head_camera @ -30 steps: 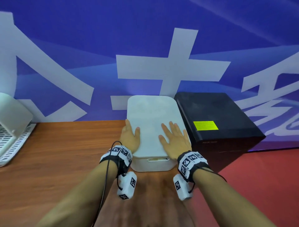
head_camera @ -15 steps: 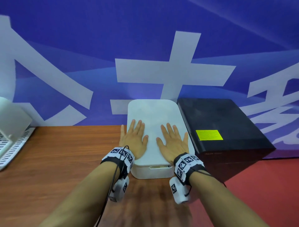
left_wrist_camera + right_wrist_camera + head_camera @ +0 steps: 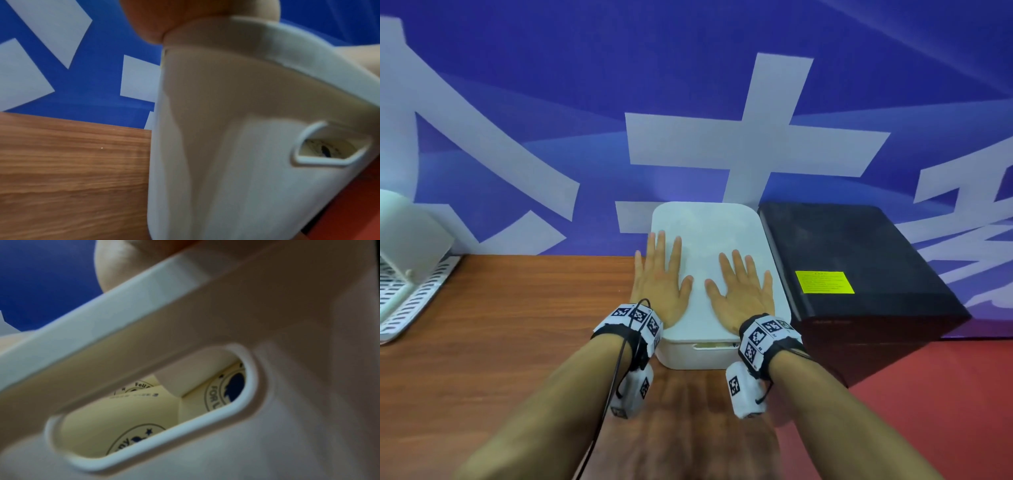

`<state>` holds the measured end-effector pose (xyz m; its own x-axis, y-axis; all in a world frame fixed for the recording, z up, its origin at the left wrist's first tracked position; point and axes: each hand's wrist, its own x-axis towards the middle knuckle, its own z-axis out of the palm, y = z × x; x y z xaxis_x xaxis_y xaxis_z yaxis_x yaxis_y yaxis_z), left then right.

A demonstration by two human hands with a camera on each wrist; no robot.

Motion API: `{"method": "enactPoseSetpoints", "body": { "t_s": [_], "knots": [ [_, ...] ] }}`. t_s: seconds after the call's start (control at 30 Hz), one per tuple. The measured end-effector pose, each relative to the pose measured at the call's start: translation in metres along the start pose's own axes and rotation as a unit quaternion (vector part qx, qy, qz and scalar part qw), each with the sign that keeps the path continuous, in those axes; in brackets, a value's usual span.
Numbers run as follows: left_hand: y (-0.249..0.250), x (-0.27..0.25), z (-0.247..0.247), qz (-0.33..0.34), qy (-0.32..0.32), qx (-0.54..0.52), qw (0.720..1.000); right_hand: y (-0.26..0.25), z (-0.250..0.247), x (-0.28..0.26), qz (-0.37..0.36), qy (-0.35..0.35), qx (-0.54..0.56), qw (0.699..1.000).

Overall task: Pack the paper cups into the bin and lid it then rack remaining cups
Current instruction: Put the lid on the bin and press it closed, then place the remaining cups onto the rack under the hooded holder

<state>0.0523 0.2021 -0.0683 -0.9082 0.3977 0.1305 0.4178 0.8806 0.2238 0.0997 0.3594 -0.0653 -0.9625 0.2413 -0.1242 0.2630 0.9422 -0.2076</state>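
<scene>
A white bin (image 3: 698,356) stands on the wooden table against the blue wall, with its white lid (image 3: 709,226) on top. My left hand (image 3: 662,277) lies flat on the lid's left side, fingers straight. On the lid's right side my right hand (image 3: 739,289) lies flat in the same way. Through the bin's handle slot (image 3: 156,408) the right wrist view shows cream paper cups (image 3: 127,415) with dark round logos inside. In the left wrist view the bin's wall (image 3: 216,146) fills the frame, with the slot (image 3: 329,149) at the right.
A black box (image 3: 859,270) with a yellow label (image 3: 824,282) stands right against the bin. A white slotted rack (image 3: 410,291) sits at the table's left edge. Wooden tabletop (image 3: 517,325) lies between the rack and the bin; a red surface (image 3: 945,394) lies at the right.
Both hands have slid forward on the lid, and the left hand moved from the lid's edge onto its top. The lid and the bin stay in place.
</scene>
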Motion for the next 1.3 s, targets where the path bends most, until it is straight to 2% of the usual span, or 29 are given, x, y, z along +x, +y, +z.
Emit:
{"method": "enactPoseSetpoints", "body": {
  "t_s": [0.07, 0.1, 0.2, 0.27, 0.37, 0.5, 0.6, 0.67, 0.73, 0.83, 1.03, 1.13, 1.3],
  "knots": [
    [0.003, 0.000, 0.000, 0.035, 0.065, 0.022, 0.997, -0.001, 0.000, 0.002, 0.006, 0.008, -0.001, 1.000],
    [0.004, 0.000, 0.000, 0.050, 0.053, 0.036, 0.997, -0.001, 0.000, 0.003, 0.008, 0.009, -0.002, 1.000],
    [0.005, 0.006, 0.001, 0.038, -0.083, 0.048, 0.995, -0.002, -0.001, 0.007, 0.011, -0.007, -0.007, 1.000],
    [0.005, 0.009, 0.001, 0.040, -0.110, 0.060, 0.991, -0.001, -0.001, 0.008, 0.010, -0.018, -0.010, 1.000],
    [0.008, 0.007, -0.001, 0.037, -0.097, 0.065, 0.993, 0.000, -0.001, 0.007, 0.009, -0.015, -0.009, 1.000],
    [0.011, -0.002, -0.005, 0.016, -0.007, 0.062, 0.998, -0.002, 0.000, 0.005, 0.006, 0.033, 0.006, 0.999],
    [0.005, -0.019, -0.008, -0.049, 0.046, 0.006, 0.998, -0.004, -0.002, -0.006, -0.003, 0.072, 0.023, 0.997],
    [-0.005, -0.032, -0.016, -0.090, 0.028, -0.038, 0.995, -0.007, -0.008, -0.018, -0.018, 0.111, 0.037, 0.993],
    [-0.015, -0.044, -0.025, -0.117, -0.010, -0.081, 0.990, -0.016, -0.014, -0.027, -0.032, 0.112, 0.051, 0.992],
    [-0.034, -0.057, -0.053, -0.138, -0.028, -0.100, 0.985, -0.055, -0.026, -0.032, -0.035, 0.087, 0.116, 0.989],
    [-0.078, -0.096, -0.103, -0.166, 0.013, -0.143, 0.976, -0.173, -0.032, -0.064, -0.105, 0.051, 0.228, 0.967],
    [-0.121, -0.132, -0.132, -0.171, 0.044, -0.189, 0.966, -0.237, -0.029, -0.091, -0.145, 0.033, 0.277, 0.949],
    [-0.224, -0.205, -0.179, -0.223, 0.094, -0.216, 0.946, -0.360, -0.011, -0.138, -0.205, 0.024, 0.359, 0.910]
  ]
}}
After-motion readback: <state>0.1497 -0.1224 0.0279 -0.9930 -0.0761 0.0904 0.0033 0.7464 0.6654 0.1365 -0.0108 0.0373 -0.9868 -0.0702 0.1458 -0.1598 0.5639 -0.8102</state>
